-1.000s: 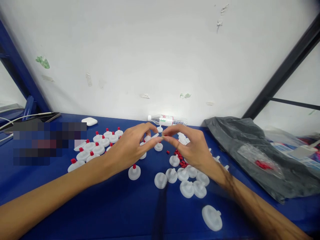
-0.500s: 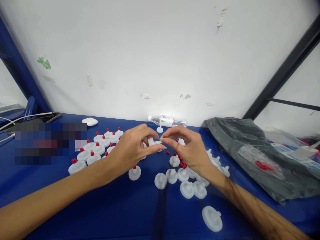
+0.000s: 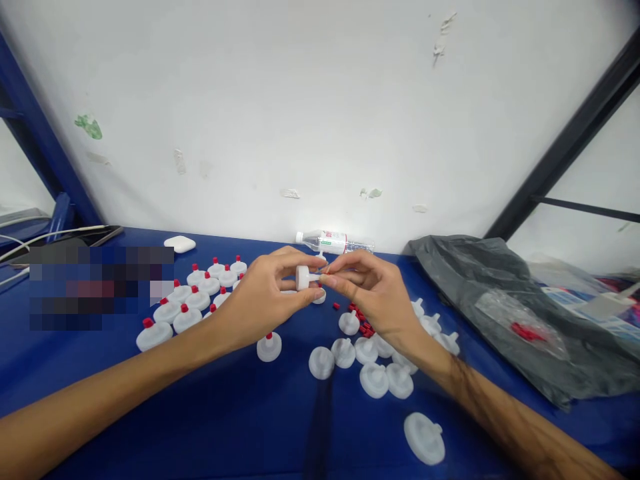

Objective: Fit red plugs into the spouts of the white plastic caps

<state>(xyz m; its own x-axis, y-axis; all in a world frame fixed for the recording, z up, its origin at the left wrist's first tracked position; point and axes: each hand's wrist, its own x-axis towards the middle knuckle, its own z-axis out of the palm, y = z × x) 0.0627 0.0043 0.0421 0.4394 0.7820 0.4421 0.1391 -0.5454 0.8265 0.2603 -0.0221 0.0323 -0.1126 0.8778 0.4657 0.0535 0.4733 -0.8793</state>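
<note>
Between my two hands, above the blue table, is a white nozzle cap [image 3: 303, 278] with its spout pointing right. My left hand [image 3: 273, 283] curls round the disc end, thumb below and fingers above. My right hand [image 3: 373, 287] pinches the spout's tip; a trace of red shows at the fingertips, but what it belongs to is mostly hidden. Left of my hands stand several white nozzle caps with red tips [image 3: 199, 299], with one more [image 3: 269, 347] nearer me. By my right wrist lie several bare white nozzle caps [image 3: 374, 379] and small loose red tips [image 3: 367, 329].
A clear plastic bottle [image 3: 333, 241] lies along the wall. On the right is a grey plastic bag [image 3: 480, 293] with a clear bag of red pieces [image 3: 530, 327] on it. A white case [image 3: 180, 244] and cables [image 3: 55, 233] are at the left. One bare nozzle cap [image 3: 424, 438] lies near the front.
The left fingers have shifted around the nozzle cap, so more of its white disc shows. My right hand stays at the spout tip with little movement.
</note>
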